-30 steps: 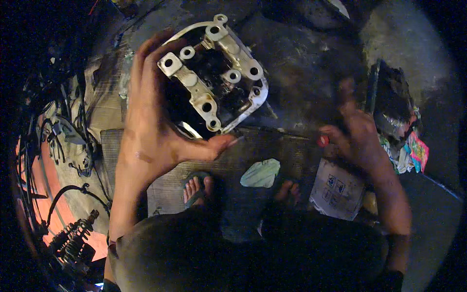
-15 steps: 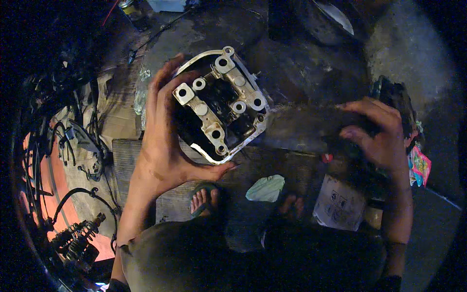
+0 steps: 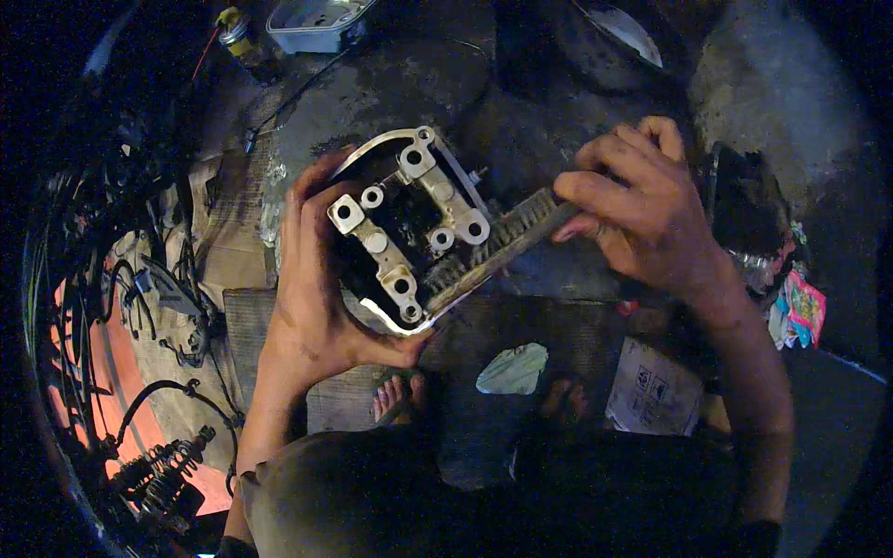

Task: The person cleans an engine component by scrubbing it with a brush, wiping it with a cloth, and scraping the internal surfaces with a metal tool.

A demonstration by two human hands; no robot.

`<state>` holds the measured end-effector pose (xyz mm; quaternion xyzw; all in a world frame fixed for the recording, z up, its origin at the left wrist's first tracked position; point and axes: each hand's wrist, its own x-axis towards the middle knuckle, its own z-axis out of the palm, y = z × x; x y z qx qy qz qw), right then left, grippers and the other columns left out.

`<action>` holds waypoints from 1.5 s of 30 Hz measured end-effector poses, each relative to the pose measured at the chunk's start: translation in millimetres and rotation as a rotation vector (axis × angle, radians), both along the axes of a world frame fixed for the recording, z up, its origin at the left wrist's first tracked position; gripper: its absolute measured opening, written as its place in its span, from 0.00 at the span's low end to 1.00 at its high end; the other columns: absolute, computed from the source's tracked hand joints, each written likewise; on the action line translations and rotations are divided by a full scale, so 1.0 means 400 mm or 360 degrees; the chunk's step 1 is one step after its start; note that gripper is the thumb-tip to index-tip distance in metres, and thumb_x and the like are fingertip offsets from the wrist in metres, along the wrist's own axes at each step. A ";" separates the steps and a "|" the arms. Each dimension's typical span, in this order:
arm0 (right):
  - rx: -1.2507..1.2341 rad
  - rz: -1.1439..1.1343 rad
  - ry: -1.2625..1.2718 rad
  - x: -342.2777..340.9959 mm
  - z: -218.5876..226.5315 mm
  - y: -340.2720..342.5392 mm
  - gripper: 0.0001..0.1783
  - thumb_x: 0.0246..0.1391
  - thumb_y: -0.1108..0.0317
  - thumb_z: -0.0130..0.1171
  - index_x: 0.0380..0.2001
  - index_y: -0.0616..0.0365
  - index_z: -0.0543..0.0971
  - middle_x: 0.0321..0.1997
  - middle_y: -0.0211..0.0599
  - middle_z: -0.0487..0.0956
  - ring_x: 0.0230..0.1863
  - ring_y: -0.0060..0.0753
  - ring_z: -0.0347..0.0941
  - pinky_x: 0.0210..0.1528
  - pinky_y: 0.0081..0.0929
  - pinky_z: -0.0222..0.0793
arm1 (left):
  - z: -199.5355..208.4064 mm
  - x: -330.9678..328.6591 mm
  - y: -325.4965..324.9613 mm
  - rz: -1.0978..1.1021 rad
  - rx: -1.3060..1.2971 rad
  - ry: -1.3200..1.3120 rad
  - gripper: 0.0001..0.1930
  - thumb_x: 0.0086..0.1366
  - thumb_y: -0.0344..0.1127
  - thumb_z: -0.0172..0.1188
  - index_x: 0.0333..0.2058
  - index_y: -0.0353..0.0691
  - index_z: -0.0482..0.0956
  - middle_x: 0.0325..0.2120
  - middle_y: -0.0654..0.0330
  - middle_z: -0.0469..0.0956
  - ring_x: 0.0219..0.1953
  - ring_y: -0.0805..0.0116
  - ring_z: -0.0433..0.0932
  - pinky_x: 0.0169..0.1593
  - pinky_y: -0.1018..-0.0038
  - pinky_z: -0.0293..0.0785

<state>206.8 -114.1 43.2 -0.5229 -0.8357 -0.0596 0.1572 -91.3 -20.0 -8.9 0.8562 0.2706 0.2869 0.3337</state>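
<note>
My left hand [image 3: 312, 312] grips a silver, squarish metal casting with round holes [image 3: 446, 197], left of the frame's centre, my fingers along its left side and thumb at its bottom corner. My right hand [image 3: 642, 205], right of centre, pinches one end of a long, straight, dark bristled brush [image 3: 510, 237]; its other end overlaps the casting's lower right edge.

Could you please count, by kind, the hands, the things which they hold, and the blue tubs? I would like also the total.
Hands: 2 (left hand, right hand)
Metal engine part: 1
Brush: 1
Blue tub: 1
Total: 5
</note>
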 end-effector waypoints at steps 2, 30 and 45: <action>0.0011 -0.0082 -0.0036 0.013 -0.009 -0.008 0.19 0.39 0.57 0.70 0.37 0.49 0.81 0.34 0.30 0.75 0.41 0.36 0.72 0.46 0.38 0.57 | 0.000 0.004 0.003 -0.0015 -0.0084 -0.0041 0.58 0.22 0.46 0.81 0.57 0.36 0.62 0.60 0.43 0.61 0.63 0.42 0.60 0.65 0.53 0.57; -0.1223 -0.1125 0.2045 -0.099 0.028 -0.210 0.21 0.65 0.52 0.51 0.44 0.63 0.73 0.32 0.43 0.76 0.27 0.36 0.74 0.27 0.29 0.68 | 0.108 -0.063 0.078 -0.0269 -0.0320 -0.0017 0.59 0.43 0.55 0.70 0.67 0.28 0.51 0.69 0.41 0.50 0.72 0.48 0.47 0.70 0.54 0.42; -0.1257 -0.0514 0.1316 -0.302 0.040 -0.170 0.43 0.61 0.64 0.50 0.64 0.81 0.39 0.22 0.54 0.76 0.20 0.49 0.74 0.28 0.41 0.73 | 0.064 0.164 -0.013 0.0141 0.0631 0.0069 0.20 0.72 0.36 0.41 0.48 0.28 0.78 0.49 0.49 0.75 0.48 0.56 0.75 0.52 0.66 0.68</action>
